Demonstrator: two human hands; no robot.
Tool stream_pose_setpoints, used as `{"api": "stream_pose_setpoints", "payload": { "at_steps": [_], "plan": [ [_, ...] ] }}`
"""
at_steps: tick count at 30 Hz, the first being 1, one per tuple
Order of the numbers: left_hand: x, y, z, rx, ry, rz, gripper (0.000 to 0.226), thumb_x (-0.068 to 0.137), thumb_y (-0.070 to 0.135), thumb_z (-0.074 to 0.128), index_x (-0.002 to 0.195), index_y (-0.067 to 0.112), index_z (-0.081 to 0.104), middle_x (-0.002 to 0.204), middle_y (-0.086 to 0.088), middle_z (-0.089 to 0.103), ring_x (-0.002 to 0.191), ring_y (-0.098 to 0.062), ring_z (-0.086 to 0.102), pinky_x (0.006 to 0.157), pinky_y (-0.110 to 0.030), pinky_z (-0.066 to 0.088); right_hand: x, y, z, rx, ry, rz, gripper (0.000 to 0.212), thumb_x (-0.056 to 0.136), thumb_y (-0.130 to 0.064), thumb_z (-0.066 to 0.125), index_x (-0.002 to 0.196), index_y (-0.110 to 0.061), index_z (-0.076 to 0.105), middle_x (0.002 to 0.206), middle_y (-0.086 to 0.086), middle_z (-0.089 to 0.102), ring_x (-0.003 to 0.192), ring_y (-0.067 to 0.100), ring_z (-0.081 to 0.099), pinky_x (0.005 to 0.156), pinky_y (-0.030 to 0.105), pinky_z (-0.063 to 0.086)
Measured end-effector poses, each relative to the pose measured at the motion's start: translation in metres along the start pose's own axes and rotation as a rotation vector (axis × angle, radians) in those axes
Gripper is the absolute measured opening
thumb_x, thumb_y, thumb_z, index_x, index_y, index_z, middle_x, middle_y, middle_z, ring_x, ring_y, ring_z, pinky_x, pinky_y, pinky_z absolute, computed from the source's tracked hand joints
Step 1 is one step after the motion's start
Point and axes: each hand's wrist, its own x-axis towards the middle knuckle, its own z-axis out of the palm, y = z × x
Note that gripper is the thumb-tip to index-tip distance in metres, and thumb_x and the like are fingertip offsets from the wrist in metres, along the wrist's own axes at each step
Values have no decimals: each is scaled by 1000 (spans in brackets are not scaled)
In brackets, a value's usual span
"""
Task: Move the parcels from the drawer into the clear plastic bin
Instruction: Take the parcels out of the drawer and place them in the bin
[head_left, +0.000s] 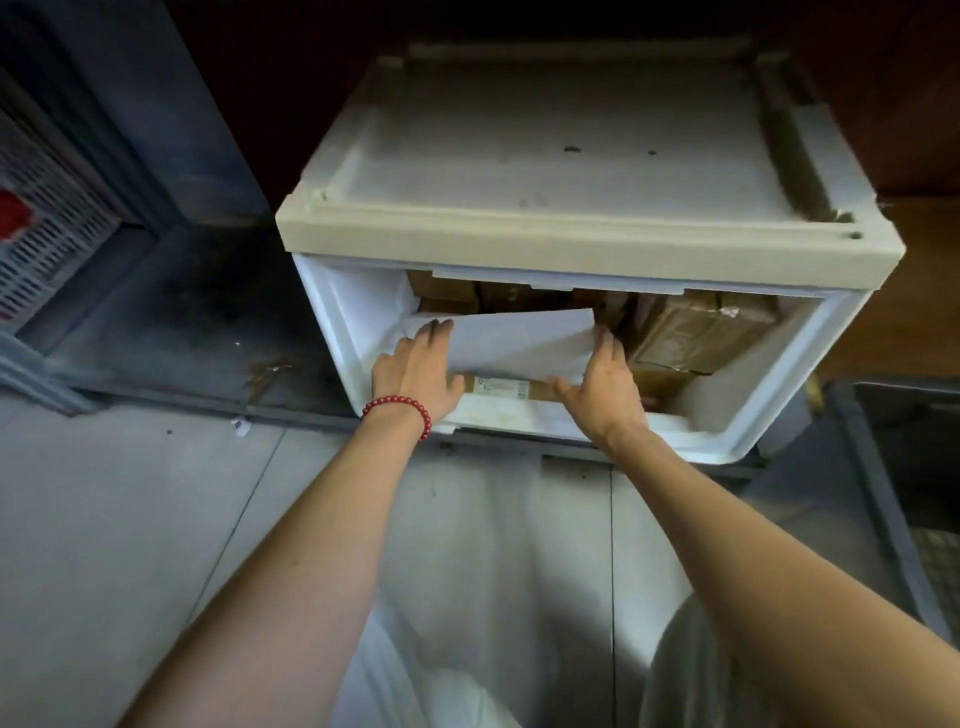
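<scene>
A single wide-angle head camera looks forward and steeply down, close above the open drawer (332, 332), floor (130, 519) nearest.

Envelope (511, 340) in drawer (779, 410), left of parcels (696, 332).

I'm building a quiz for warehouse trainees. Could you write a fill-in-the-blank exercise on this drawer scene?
1. The parcel held by the left hand and right hand is ____ in colour.
2. The bead bracelet sits on the ____ wrist.
3. The drawer stands ____.
4. The taped parcel is ____ in colour.

Missing words: white; left; open; brown.
</scene>
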Motion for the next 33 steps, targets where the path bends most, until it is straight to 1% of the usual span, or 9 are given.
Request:
{"api": "stream_pose_setpoints", "payload": {
  "at_steps": [5, 9, 14, 18, 20, 23, 27, 30, 33],
  "plan": [
    [8, -5, 0, -13, 43, -33, 68, 91, 32, 55, 149, 21, 20, 154, -3, 26, 133, -27, 37, 90, -44, 47, 10, 10, -9, -36, 42, -66, 38, 98, -15, 52, 134, -6, 43, 129, 19, 48, 109, 35, 55, 98, 40, 45],
    [5, -11, 0, 21, 2, -23, 61, 92, 30, 53, 147, 25, 27, 153, -4, 28, 133, -26, 37, 89, -42, 48, 7, 16, -11, -4, 43, -95, 31, 99, -11, 46, 130, -7, 49, 121, 19, 52, 102, 37, 54, 90, 46, 48],
    [-5, -3, -4, 27, -12, -34, 56, 93, 28, 51, 145, 24, 31, 145, -6, 38, 125, -27, 42, 81, -41, 47, -10, 13, -11, 16, 77, -140, 16, 99, -9, 44, 114, -12, 51, 111, 11, 49, 85, 23, 50, 74, 32, 40],
    [-20, 1, -12, 39, -21, -20, 56, 93, 29, 51, 145, 24, 31, 145, -5, 39, 121, -28, 45, 83, -41, 49, -30, 1, -22, 67, 125, -228, 7, 99, -9, 45, 101, -13, 50, 98, 4, 45, 74, 16, 45, 67, 24, 36],
    [-31, 3, -19, 48, -2, -10, 52, 93, 29, 51, 143, 24, 35, 140, -5, 44, 116, -28, 48, 79, -38, 48, -42, -6, -32, 110, 155, -298, 10, 98, -7, 46, 94, -16, 48, 94, 2, 47, 70, 8, 43, 61, 14, 35],
    [-50, 3, -34, 43, 63, 0, 46, 92, 28, 52, 137, 25, 42, 130, -3, 51, 110, -25, 49, 74, -35, 45, -62, -10, -51, 132, 211, -352, 17, 95, -2, 48, 89, -18, 47, 89, 0, 47, 72, 3, 45, 63, 3, 35],
    [-84, -1, -54, 17, 171, 1, 33, 90, 30, 56, 123, 27, 53, 115, 2, 58, 107, -22, 46, 71, -32, 39, -91, -6, -70, 169, 283, -374, 21, 94, -3, 52, 83, -18, 43, 84, 4, 51, 72, 7, 46, 63, 12, 36],
    [-111, 0, -66, -9, 243, -21, 13, 89, 28, 57, 102, 26, 59, 101, 2, 62, 102, -21, 46, 76, -34, 40, -109, -8, -78, 269, 271, -320, 21, 95, -5, 53, 83, -18, 41, 90, 8, 57, 82, 23, 58, 71, 35, 51],
    [-133, 3, -80, -219, 301, -93, 8, 89, 29, 60, 96, 26, 58, 92, -2, 56, 83, -23, 50, 68, -32, 42, -123, -12, -91, 373, 246, -266, 8, 97, -15, 52, 94, -20, 47, 99, 0, 60, 90, 15, 61, 78, 37, 58]
  ]
}}
